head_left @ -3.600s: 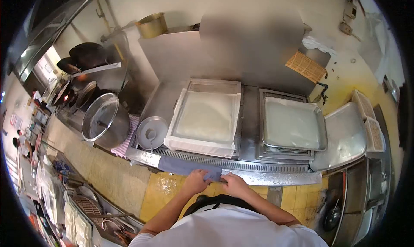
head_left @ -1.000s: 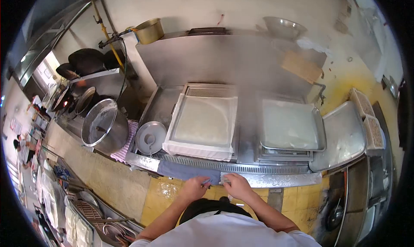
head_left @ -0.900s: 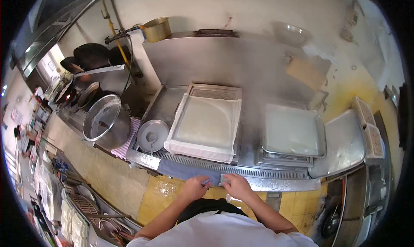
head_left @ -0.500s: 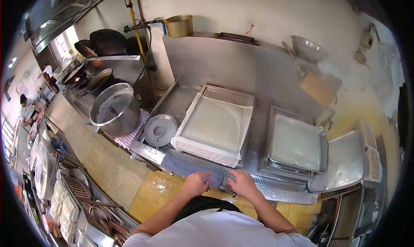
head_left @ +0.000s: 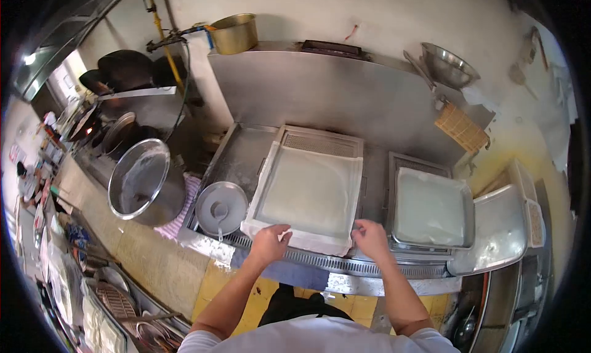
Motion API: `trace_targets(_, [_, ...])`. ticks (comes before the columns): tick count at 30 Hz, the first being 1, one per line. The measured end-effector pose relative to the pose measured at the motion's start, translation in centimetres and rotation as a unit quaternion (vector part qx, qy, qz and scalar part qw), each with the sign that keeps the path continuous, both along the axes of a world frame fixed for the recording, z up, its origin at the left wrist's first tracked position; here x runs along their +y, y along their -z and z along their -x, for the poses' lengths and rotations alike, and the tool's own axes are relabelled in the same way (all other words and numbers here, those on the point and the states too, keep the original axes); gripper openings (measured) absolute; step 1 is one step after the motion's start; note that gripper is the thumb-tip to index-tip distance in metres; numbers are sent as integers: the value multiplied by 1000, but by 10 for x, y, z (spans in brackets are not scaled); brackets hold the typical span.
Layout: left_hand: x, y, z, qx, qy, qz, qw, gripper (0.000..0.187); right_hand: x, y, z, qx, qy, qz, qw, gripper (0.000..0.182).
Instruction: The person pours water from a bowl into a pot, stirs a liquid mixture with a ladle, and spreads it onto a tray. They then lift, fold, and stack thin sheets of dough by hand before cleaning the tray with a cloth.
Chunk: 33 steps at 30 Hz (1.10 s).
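Observation:
A shallow tray lined with white cloth (head_left: 311, 190), holding a smooth pale layer, lies on the steel counter before me. At its front edge is my left hand (head_left: 269, 244), fingers loosely curled with thumb and forefinger a little apart, overlapping the cloth in this view. My right hand (head_left: 372, 239) hovers at the tray's front right corner, its fingertips bent toward the cloth edge and slightly apart. I see nothing held in either hand. Left of the tray sits a round metal pan (head_left: 208, 216) with a ladle (head_left: 219, 212) in it.
To the right lie a second tray with a pale sheet (head_left: 430, 210) and a tilted metal tray (head_left: 497, 230). A large steel pot (head_left: 148, 183) stands at the left on a striped cloth (head_left: 184, 205). A co-worker (head_left: 28, 183) is at the far left.
Both hands have moved forward from the counter's front edge to the cloth-lined tray and spread farther apart. The head view has shifted a little.

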<state>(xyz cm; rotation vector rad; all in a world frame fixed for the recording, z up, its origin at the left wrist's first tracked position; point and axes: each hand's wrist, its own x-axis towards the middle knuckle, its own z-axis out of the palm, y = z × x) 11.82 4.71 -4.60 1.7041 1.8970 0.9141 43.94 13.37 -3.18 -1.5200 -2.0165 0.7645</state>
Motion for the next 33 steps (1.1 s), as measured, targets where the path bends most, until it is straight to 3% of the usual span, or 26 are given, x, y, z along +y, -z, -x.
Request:
trace_targets(2, [41,3,21,-3,-8,-2,1000,25,34,-7,5,13,47,31,998,33])
trace_targets(4, [87,16,45,-20,-17,5,1000,23,78,19,2,42,92,15,995,30])
trace_targets(7, [161,53,86,64,-60,-72,994,21,153,60,1,45,149,1,988,26])
trace_targets(11, [253,65,136,105,-118,7,987,23,232,65,18,5,214,-8,977,25])
trace_targets(14, [314,87,170,123,-103,19,987,25,293,104,13,-96,192,-40,976,25])
trace_targets(16, [343,92,179,108,-120,4,987,27,319,117,13,-83,187,-12,979,25])
trace_targets(17, [354,93,181,95,-134,-9,986,27,328,122,14,-76,184,2,980,25])
trace_targets(20, [380,98,181,75,-108,-18,991,30,345,135,22,-214,163,-88,959,25])
trace_targets(23, [401,111,178,76,-83,3,994,29,344,131,33,-161,201,-81,963,23])
trace_targets(29, [405,99,165,130,-86,63,986,16,340,88,45,-202,199,47,958,21])
trace_targets(33, [393,97,168,100,-80,12,992,10,333,97,30,-230,211,-11,950,20])
